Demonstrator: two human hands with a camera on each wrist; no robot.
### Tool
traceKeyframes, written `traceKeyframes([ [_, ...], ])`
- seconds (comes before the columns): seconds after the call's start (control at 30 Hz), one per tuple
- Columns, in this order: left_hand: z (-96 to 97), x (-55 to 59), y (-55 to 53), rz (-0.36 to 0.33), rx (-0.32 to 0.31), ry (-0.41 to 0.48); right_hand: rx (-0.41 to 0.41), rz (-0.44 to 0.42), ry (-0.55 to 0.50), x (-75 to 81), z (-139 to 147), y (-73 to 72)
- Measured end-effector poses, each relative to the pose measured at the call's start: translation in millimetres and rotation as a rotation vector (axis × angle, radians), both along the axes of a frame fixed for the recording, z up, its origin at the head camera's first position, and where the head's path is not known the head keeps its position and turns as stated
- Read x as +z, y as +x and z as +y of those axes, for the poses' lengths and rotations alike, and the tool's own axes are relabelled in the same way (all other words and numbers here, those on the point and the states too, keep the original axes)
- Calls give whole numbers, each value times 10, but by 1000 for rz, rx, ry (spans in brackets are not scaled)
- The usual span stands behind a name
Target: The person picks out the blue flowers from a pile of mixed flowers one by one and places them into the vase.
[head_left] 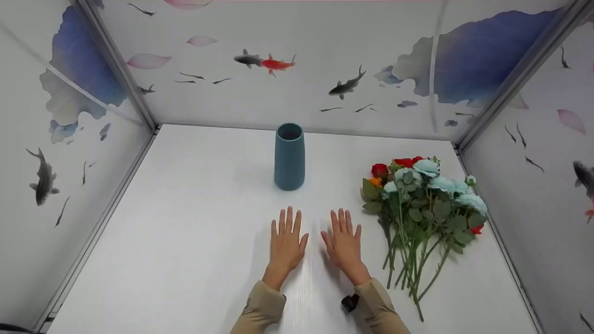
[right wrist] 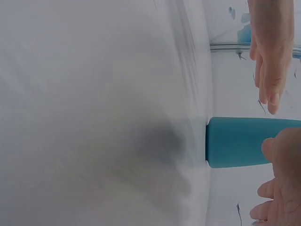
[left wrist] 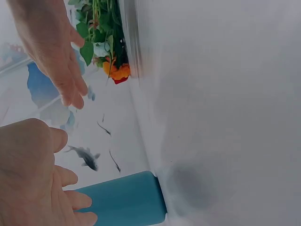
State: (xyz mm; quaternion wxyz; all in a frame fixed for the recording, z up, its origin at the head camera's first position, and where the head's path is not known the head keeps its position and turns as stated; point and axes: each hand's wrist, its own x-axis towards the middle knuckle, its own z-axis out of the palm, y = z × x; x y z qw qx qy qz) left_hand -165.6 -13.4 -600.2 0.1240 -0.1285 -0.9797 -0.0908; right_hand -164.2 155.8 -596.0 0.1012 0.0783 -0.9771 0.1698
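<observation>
My left hand (head_left: 287, 243) is held palm down over the white table, fingers straight, holding nothing. Beside it my right hand (head_left: 344, 243) lies the same way, its fingers extended and thumb pointing inward. A tall teal vase (head_left: 289, 160) stands upright just beyond the fingertips, nearer to the left hand; no stems show at its mouth. To the right of the right hand lies a bunch of flowers (head_left: 422, 208), with light blue, red and orange blooms and green stems toward me. In the left wrist view, the vase (left wrist: 127, 200) appears past the left fingers.
The white table (head_left: 185, 222) is enclosed by white panels (head_left: 297, 102) at the back and both sides, printed with fish and petals. Metal strips (head_left: 100, 222) run along its side edges. A small black object (head_left: 349, 303) sits at the right cuff.
</observation>
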Motion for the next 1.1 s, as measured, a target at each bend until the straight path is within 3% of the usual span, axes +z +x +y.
traceKeyframes([
  [0.17, -8, 12, -8, 6, -3, 10, -30, 76, -72, 29, 182, -10],
  [0.27, -14, 33, -31, 24, -8, 75, -60, 166, -99, 39, 339, -37],
  [0.4, -33, 97, -117, 90, -12, 334, -103, 328, -164, 52, 562, -62],
  [0.57, -92, 239, -386, 212, -3, 768, -187, 460, -248, 44, 828, -26],
  [0.73, -197, 451, -771, 279, 53, 1083, -328, 410, -274, 16, 1091, 34],
  [0.83, -247, 592, -1003, 268, 96, 1215, -388, 350, -281, -4, 1231, 82],
  [0.97, -268, 755, -1233, 154, 128, 1310, -433, 284, -285, -43, 1360, 148],
  [1.1, -254, 851, -1369, 65, 116, 1291, -429, 274, -271, -55, 1417, 209],
])
